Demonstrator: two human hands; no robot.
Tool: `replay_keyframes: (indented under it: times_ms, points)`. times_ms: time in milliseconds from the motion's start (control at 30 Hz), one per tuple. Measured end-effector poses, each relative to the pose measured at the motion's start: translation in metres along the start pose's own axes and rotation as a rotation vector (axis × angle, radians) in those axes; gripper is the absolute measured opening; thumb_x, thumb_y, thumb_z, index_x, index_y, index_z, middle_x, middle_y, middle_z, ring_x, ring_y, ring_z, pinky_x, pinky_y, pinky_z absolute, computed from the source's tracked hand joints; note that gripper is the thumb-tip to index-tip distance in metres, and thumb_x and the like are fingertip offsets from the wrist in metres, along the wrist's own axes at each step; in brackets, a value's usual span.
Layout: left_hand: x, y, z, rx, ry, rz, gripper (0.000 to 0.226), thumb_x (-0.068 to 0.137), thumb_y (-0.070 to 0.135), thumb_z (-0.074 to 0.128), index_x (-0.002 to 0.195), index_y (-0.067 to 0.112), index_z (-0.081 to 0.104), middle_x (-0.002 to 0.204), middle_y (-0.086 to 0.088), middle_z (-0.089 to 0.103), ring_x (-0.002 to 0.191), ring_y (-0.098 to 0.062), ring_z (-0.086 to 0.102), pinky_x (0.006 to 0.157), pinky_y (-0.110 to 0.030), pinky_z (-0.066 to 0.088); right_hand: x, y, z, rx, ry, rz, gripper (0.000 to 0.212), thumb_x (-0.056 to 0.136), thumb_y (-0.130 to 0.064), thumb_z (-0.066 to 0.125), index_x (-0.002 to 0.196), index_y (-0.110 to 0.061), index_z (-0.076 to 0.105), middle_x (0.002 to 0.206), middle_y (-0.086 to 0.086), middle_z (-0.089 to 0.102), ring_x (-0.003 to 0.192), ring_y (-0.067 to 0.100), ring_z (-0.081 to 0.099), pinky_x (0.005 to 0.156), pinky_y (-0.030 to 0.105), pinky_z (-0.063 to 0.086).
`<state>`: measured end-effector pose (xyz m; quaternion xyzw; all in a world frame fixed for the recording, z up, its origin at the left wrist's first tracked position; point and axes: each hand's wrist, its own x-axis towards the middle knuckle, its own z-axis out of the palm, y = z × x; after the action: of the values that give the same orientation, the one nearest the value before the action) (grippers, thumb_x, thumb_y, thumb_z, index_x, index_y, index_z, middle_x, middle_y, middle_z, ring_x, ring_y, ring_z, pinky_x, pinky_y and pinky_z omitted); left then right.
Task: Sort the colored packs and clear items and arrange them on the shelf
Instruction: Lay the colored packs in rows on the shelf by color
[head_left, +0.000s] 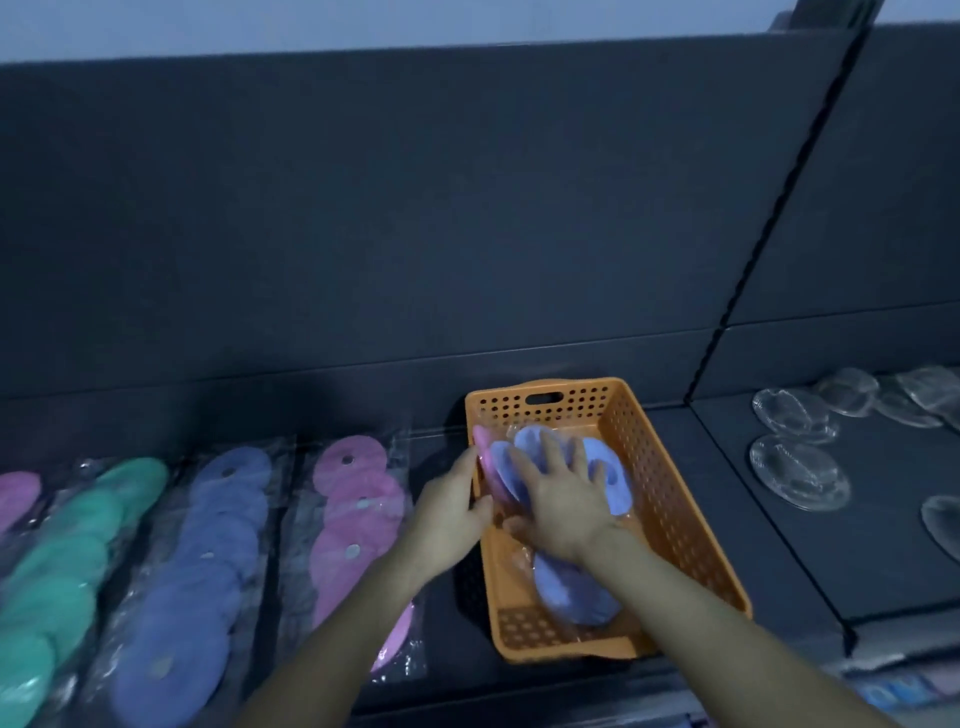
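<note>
An orange perforated basket (670, 499) stands on the dark shelf and holds clear-wrapped packs of blue-violet discs (576, 592). My right hand (563, 506) lies inside it with fingers spread flat on the top blue pack. At the basket's left wall, my left hand (454, 512) holds a pink pack (488, 457) by its edge, fingers curled round it. On the shelf to the left lie a pink pack (353, 519), a blue pack (197, 561), a green pack (67, 571) and another pink pack (18, 496), side by side.
Several clear oval items (797, 470) lie on the separate shelf section to the right, beyond a dark divider (727, 322). A dark back panel rises behind everything. More packaged goods show on a lower level at bottom right (904, 691).
</note>
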<state>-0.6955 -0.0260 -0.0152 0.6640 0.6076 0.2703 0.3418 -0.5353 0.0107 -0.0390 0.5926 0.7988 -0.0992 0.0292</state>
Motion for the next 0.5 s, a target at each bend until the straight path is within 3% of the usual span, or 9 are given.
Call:
replay_keyframes:
  times_ms: [67,133,233,333,433,500]
  points:
    - [0.001,0.004,0.004,-0.007,0.032,0.024,0.067,0.087,0.018,0.054,0.142,0.038,0.022,0.105,0.01,0.066,0.085,-0.002,0.063,0.073,-0.029,0.056,-0.002,0.019,0.003,-0.013,0.049,-0.017,0.074,0.087,-0.033,0.055,0.145,-0.035,0.01,0.158,0.004,-0.004,0.14,0.047,0.002,0.107,0.062,0.02]
    - [0.002,0.008,0.008,0.045,0.048,0.044,0.064,0.084,0.016,0.056,0.137,0.038,0.027,0.093,0.016,0.064,0.069,0.007,0.059,0.056,-0.013,0.045,-0.005,0.037,0.004,-0.011,0.114,-0.066,0.066,0.086,-0.024,0.055,0.141,-0.035,0.019,0.157,0.005,0.003,0.135,0.044,0.018,0.104,0.054,0.033]
    - [0.007,0.017,0.017,0.136,0.055,0.033,0.068,0.082,0.01,0.058,0.141,0.03,0.032,0.089,0.022,0.052,0.066,0.007,0.054,0.055,-0.005,0.04,-0.008,0.053,0.001,0.091,0.151,-0.039,0.064,0.086,-0.017,0.058,0.139,-0.035,0.026,0.158,0.009,0.003,0.138,0.041,0.022,0.107,0.047,0.035]
    - [0.014,0.025,0.028,0.207,0.043,0.014,0.067,0.081,0.014,0.061,0.142,0.024,0.035,0.086,0.018,0.051,0.068,0.004,0.054,0.053,-0.008,0.041,-0.013,0.065,-0.001,0.188,0.191,0.042,0.065,0.084,-0.001,0.053,0.137,-0.03,0.031,0.158,0.016,-0.002,0.136,0.041,0.031,0.102,0.042,0.042]
    - [0.021,0.031,0.035,0.269,0.101,0.011,0.056,0.08,0.018,0.066,0.132,0.019,0.047,0.082,0.014,0.058,0.06,0.0,0.052,0.05,-0.012,0.04,-0.017,0.076,-0.008,0.246,0.2,0.097,0.068,0.082,0.006,0.046,0.139,-0.027,0.027,0.158,0.018,-0.002,0.107,0.039,0.06,0.071,0.034,0.05]
    - [0.025,0.035,0.04,0.293,0.166,0.028,0.044,0.079,0.018,0.068,0.121,0.017,0.055,0.088,0.005,0.065,0.062,-0.003,0.052,0.05,-0.016,0.04,-0.019,0.082,-0.014,0.268,0.185,0.082,0.068,0.083,0.005,0.044,0.142,-0.025,0.026,0.156,0.017,0.013,0.096,0.035,0.064,0.068,0.034,0.051]
